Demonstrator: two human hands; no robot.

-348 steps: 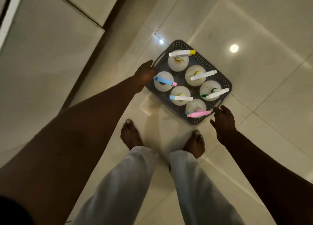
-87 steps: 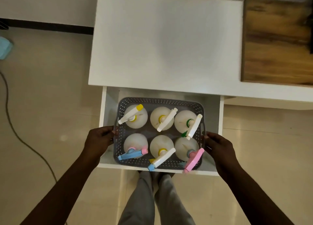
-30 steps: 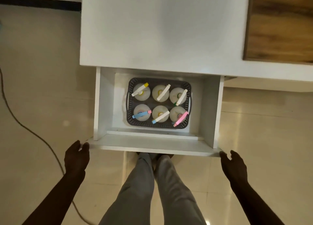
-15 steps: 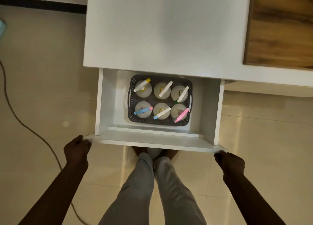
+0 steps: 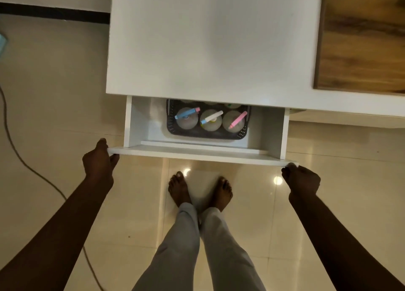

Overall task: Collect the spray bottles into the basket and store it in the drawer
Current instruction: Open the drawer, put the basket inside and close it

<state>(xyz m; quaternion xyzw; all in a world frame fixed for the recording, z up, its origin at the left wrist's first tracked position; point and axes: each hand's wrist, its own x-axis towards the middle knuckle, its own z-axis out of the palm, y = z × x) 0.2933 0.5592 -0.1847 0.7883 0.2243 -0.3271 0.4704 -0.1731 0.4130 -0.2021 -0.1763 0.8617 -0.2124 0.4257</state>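
Note:
The dark grey perforated basket (image 5: pixel 203 134) sits inside the white drawer (image 5: pixel 197 154), which is partly pushed under the white cabinet top (image 5: pixel 208 39). Only the front row of spray bottles shows: one with a blue trigger (image 5: pixel 186 113), one with a white trigger (image 5: pixel 211 117), one with a pink trigger (image 5: pixel 238 120). The back row is hidden under the cabinet top. My left hand (image 5: pixel 99 162) grips the left end of the drawer front. At the right end of the drawer front, my right hand (image 5: pixel 301 181) is closed on the corner.
A wooden panel (image 5: pixel 361 39) lies on the cabinet top at the right. A cable (image 5: pixel 26 159) runs across the glossy tiled floor at the left. My bare feet (image 5: pixel 199 190) stand just in front of the drawer.
Both hands went from hovering near the drawer front to gripping its ends. The drawer has slid partway into the cabinet, hiding the back row of bottles.

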